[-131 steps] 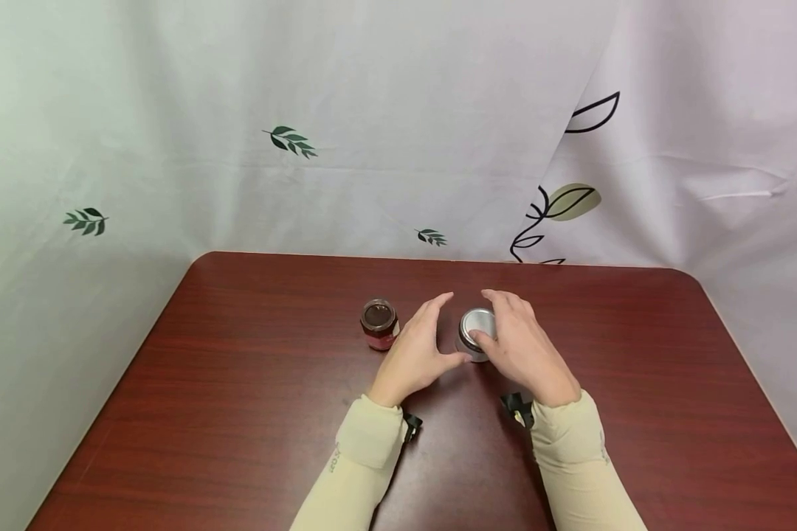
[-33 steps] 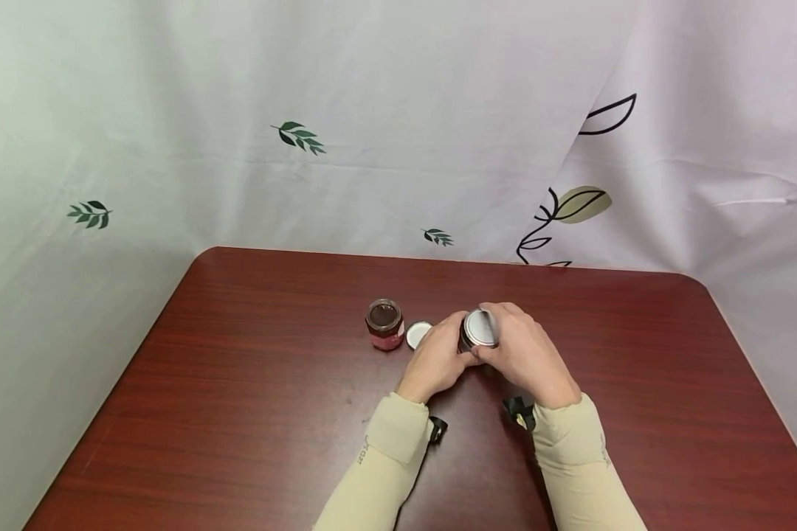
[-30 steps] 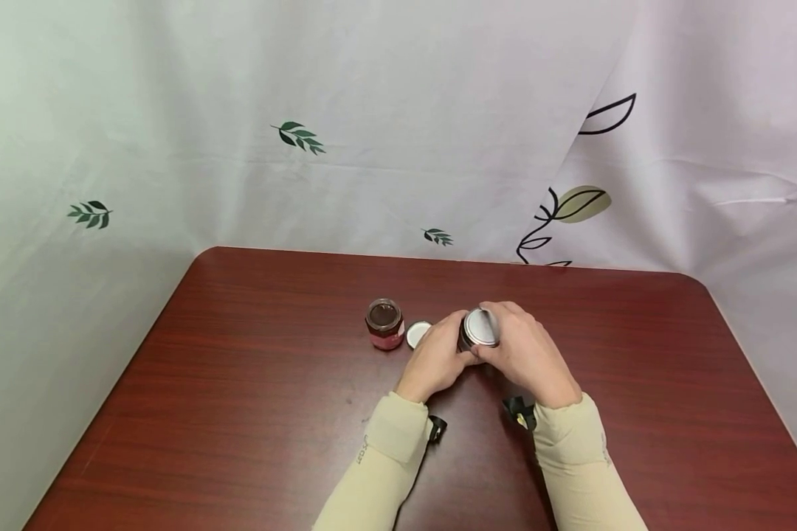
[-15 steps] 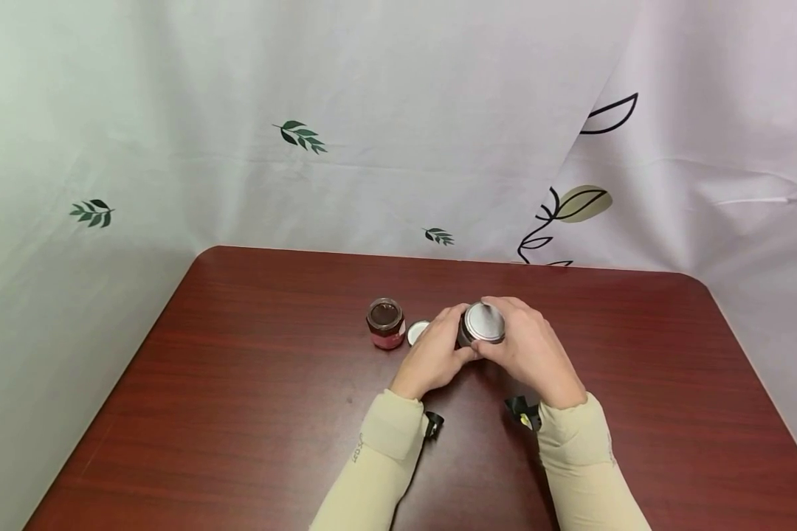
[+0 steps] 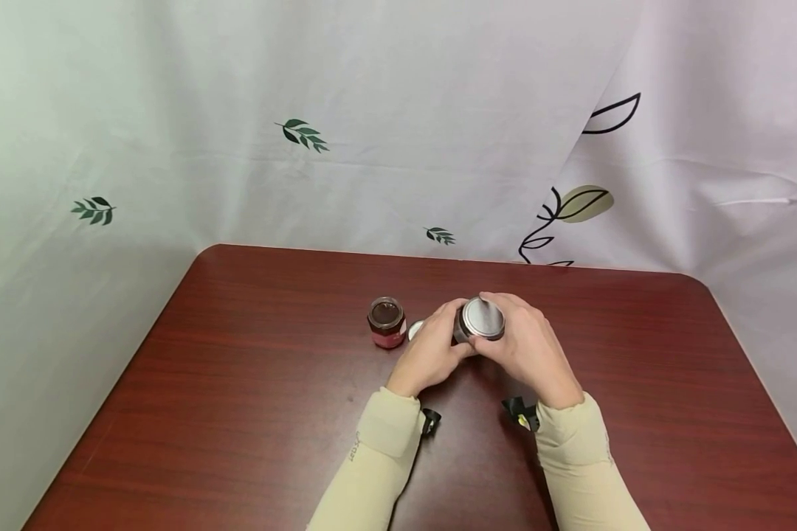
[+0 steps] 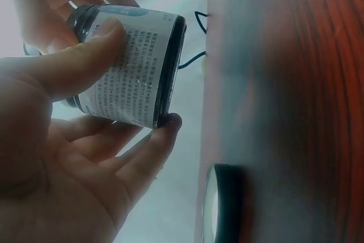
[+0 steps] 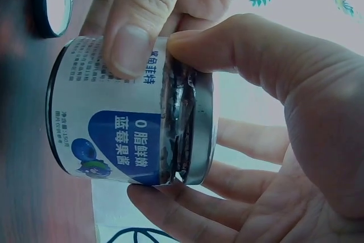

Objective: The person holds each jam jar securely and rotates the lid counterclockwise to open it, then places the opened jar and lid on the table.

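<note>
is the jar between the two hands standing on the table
No, the left wrist view shows the jar lifted, with a gap between it and the table.

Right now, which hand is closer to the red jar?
Left. The left hand is just right of the red jar; the right hand is farther right, on the far side of the held jar.

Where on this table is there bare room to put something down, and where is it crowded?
The table has bare wood left of the red jar, and right of the right hand out to the edge. The middle is crowded: the red jar, loose lid, left hand and held jar bunch together.
</note>
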The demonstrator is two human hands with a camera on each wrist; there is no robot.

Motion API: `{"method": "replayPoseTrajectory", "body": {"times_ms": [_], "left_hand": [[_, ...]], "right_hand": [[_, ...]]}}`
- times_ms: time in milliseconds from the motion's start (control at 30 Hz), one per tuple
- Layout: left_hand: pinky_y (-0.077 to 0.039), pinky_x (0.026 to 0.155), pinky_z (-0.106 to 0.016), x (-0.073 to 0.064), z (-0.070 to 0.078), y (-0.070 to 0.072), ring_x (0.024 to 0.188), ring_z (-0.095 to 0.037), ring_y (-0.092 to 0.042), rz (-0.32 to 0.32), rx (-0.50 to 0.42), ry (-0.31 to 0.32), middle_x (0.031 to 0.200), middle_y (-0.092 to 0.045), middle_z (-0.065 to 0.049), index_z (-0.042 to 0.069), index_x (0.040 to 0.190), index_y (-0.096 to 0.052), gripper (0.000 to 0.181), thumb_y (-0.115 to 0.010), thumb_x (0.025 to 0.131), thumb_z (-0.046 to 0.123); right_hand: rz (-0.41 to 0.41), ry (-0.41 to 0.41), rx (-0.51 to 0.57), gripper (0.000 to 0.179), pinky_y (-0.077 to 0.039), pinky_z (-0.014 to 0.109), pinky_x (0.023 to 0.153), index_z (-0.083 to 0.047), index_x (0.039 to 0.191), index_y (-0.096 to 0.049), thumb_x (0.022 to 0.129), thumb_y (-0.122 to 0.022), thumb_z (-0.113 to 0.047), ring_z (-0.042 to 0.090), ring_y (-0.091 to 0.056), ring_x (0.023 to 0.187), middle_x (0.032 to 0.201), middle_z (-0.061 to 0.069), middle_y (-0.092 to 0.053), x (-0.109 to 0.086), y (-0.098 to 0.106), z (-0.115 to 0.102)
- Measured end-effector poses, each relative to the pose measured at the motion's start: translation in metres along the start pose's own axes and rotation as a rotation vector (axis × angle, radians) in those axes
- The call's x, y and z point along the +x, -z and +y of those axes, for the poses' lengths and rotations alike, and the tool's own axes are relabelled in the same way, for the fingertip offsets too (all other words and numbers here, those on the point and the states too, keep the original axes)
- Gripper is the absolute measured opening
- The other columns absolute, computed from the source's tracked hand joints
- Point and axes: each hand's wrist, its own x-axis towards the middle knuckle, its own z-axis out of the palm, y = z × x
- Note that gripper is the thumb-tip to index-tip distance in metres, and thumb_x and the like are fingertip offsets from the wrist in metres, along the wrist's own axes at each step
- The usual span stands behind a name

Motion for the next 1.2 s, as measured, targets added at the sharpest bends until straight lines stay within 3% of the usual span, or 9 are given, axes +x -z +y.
{"method": "replayPoseTrajectory", "body": {"times_ms": [300,500,733,1200], "left_hand": [[-0.04,0.109,-0.033,0.0001,0.0011,0.0024,0.127,-0.018,-0.054,0.021,-0.007,-0.02,0.139,-0.056,-0.007,0.006,0.144,-0.046,0.071,-0.082,0.085,0.019],[-0.044,0.104,-0.037,-0.0008,0.0026,0.0019,0.125,-0.023,-0.054,0.073,0.041,0.006,0.137,-0.058,-0.004,0.01,0.145,-0.046,0.082,-0.088,0.076,0.023],[-0.047,0.098,-0.044,-0.0028,0.0031,0.0013,0.122,-0.024,-0.055,0.121,0.052,0.023,0.135,-0.06,-0.006,0.011,0.144,-0.047,0.078,-0.087,0.078,0.024],[-0.047,0.096,-0.042,-0.001,0.0024,0.0009,0.117,-0.025,-0.058,0.177,0.043,0.023,0.128,-0.064,-0.006,0.009,0.139,-0.052,0.071,-0.086,0.078,0.024]], "right_hand": [[0.021,-0.027,0.033,0.06,-0.049,0.049,0.092,0.004,0.127,-0.064,0.073,-0.082,-0.011,0.035,-0.063,0.11,0.126,0.02,-0.064,0.0005,-0.0009,-0.0024],[0.039,-0.047,0.053,0.061,-0.049,0.049,0.093,0.004,0.129,-0.063,0.075,-0.084,-0.014,0.034,-0.062,0.113,0.127,0.019,-0.064,0.0007,-0.0022,-0.0046],[0.046,-0.064,0.079,0.063,-0.048,0.048,0.095,0.003,0.131,-0.061,0.076,-0.084,-0.017,0.033,-0.061,0.116,0.129,0.018,-0.064,0.0008,-0.0042,-0.0062],[0.057,-0.088,0.124,0.065,-0.048,0.047,0.096,0.003,0.133,-0.06,0.077,-0.085,-0.021,0.032,-0.061,0.116,0.129,0.018,-0.063,0.0009,-0.0062,-0.0085]]}}
